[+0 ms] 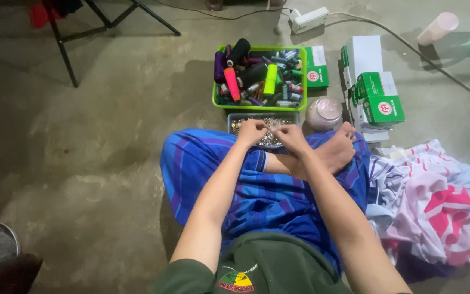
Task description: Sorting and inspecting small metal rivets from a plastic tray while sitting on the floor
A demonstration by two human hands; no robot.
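A: Floor (93,141) first: bare concrete, person seated cross-legged on it in a blue striped wrap (246,190).

B: Noted. Next largest?

A: Heap of pink-and-white striped cloth (436,201) at the person's right side, touching the wrap. Beyond it, a stack of green-and-white boxes (373,87). Ahead of the knees, a green basket (216,100) packed with thread spools (270,79), upright and lying, mixed colours.

B: And between basket and knees?

A: A grey tray (234,117) of small shiny metal bits, touching the basket's near wall. A clear round jar (323,111) just beside it, toward the boxes.

B: Hands?

A: Left hand (251,132) and right hand (289,136) meet over the tray, nearly touching. Fingers (278,129) of both are pinched together on something tiny between them; too small to identify.

B: Anything smaller?

A: White power strip (308,19) on the floor past the basket, grey cable running off it.
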